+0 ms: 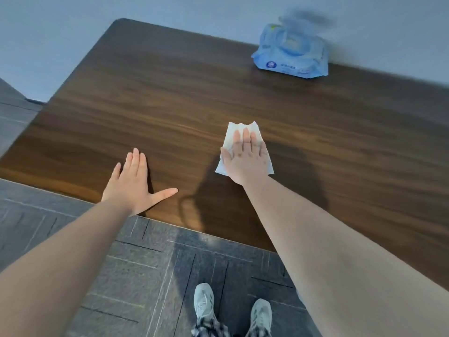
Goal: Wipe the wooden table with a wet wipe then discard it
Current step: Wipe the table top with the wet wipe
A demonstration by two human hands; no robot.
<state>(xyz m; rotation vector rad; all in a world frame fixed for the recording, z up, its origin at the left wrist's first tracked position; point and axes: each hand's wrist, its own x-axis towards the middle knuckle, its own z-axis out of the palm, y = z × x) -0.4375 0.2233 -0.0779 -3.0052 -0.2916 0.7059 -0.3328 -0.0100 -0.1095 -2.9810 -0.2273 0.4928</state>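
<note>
A dark wooden table (pixel 170 98) fills the middle of the view. My right hand (pixel 245 159) lies flat, fingers spread, on a white wet wipe (pixel 233 132) and presses it against the tabletop near the centre. The wipe's corners stick out past the fingertips and beside the wrist. My left hand (pixel 132 183) rests palm down on the table near its front edge, thumb stretched to the right, holding nothing.
A blue pack of wet wipes (pixel 291 54) with its lid up sits at the table's far edge against the grey wall. Grey patterned floor (pixel 136 268) lies below the front edge, with my two shoes (pixel 233 310) on it.
</note>
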